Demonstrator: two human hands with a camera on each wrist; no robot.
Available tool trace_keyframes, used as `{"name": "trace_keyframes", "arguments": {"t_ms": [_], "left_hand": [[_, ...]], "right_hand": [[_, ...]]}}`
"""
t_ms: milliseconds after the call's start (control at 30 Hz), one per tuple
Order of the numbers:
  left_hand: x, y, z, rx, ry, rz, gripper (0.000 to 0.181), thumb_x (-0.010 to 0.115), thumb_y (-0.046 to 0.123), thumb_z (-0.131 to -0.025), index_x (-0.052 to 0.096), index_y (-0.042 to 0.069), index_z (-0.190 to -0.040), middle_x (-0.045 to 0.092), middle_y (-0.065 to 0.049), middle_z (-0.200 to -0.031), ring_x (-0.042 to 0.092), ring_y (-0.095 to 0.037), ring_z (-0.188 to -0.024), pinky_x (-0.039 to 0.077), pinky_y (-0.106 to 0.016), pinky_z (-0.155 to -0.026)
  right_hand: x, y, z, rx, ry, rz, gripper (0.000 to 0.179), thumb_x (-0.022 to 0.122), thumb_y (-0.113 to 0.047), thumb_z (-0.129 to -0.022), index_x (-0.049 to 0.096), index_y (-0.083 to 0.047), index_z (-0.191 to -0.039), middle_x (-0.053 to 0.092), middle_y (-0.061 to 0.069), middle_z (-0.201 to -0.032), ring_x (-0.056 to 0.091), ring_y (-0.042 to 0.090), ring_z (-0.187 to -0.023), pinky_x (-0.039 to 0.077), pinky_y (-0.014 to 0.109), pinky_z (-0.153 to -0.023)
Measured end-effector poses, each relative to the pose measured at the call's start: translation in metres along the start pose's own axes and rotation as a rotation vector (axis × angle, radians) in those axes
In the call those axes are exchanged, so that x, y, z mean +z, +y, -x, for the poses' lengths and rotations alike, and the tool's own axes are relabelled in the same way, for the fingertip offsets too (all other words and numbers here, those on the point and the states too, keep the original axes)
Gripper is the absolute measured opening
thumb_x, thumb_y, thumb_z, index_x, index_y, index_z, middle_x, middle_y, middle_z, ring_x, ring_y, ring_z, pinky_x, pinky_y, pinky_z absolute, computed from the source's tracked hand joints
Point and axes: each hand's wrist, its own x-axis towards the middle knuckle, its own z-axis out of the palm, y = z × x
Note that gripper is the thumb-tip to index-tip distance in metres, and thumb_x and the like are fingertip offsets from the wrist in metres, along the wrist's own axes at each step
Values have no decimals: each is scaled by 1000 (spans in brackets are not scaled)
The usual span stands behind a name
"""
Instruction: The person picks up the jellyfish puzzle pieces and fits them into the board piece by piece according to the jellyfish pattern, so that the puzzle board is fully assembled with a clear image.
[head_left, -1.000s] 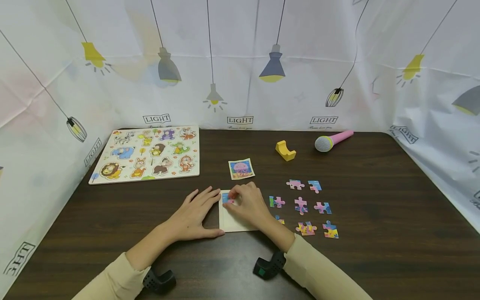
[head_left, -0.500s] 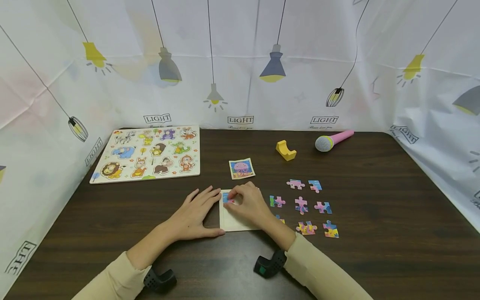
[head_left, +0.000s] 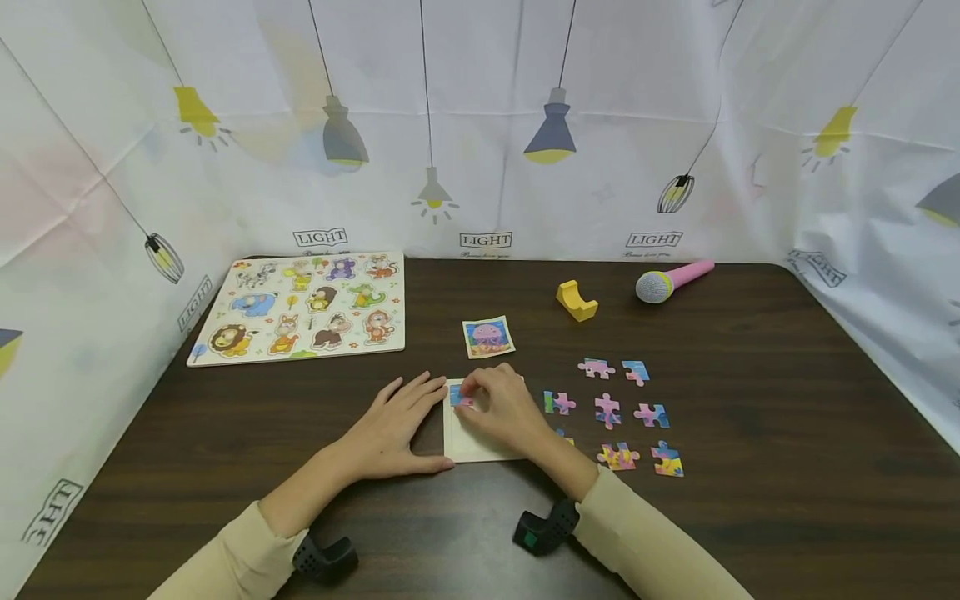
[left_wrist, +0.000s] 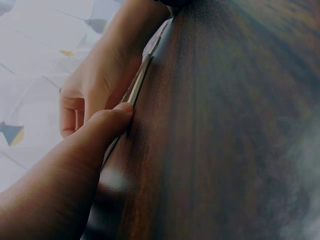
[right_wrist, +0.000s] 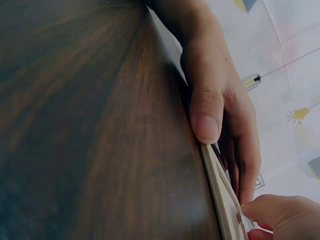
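Observation:
A pale square puzzle tray (head_left: 472,448) lies flat on the dark table in the head view. My left hand (head_left: 390,432) rests spread at its left side, fingertips at the upper left corner and thumb at the lower left one. Over the tray, my right hand (head_left: 504,410) pinches a blue and pink jigsaw piece (head_left: 457,394) between thumb and forefinger. That piece sits at the tray's upper left corner, partly hidden by the fingers. In the left wrist view the left thumb (left_wrist: 117,114) presses the tray's edge.
Several loose jigsaw pieces, among them a pink one (head_left: 607,410), lie in rows right of the tray. Behind it are a jellyfish picture card (head_left: 488,337), a yellow curved block (head_left: 577,301) and a pink toy microphone (head_left: 673,281). An animal puzzle board (head_left: 300,308) lies back left.
The head view has shifted slightly, so everything appears a little further right. Both hands keep their places at the tray, with the jigsaw piece still in the right fingers.

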Motion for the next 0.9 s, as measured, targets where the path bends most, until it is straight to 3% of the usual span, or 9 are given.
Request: {"name": "trace_keyframes", "arguments": {"t_ms": [267,567,733,900], "left_hand": [[1,-1,-1,0,2,-5,96,42,75,-76,31,8,-143,29,-6,-147,20,-24,-136,15,-53,-105],[-1,1,-2,-17,-31,-9,96,42,75,-76,31,9,-144,28,-5,-148,19,-24,-137,14,-52,-105],[0,0,-4,-14,-33,-8,95,43,75,-76,31,10,-144,27,-5,-148,18,-24,-137,14,-52,-105],[1,0,-2,-25,-42,-13,95,42,76,-76,30,10,-144,26,-4,-149,17,-23,-137,13,-52,-106]], "right_hand": [[-11,-3,-1,-17,36,-5,12,73,-13,-76,65,-11,-86,63,-4,-79,48,14,-78,40,31,-70],[-28,-4,-1,44,24,11,15,72,-9,-77,66,-8,-90,64,-2,-79,50,17,-80,42,31,-69],[-40,6,3,86,27,28,16,70,-8,-77,67,-7,-92,65,-1,-81,48,17,-78,41,29,-67],[-50,19,7,67,49,35,17,70,-7,-78,66,-6,-94,65,2,-82,50,22,-79,41,31,-66]]}}
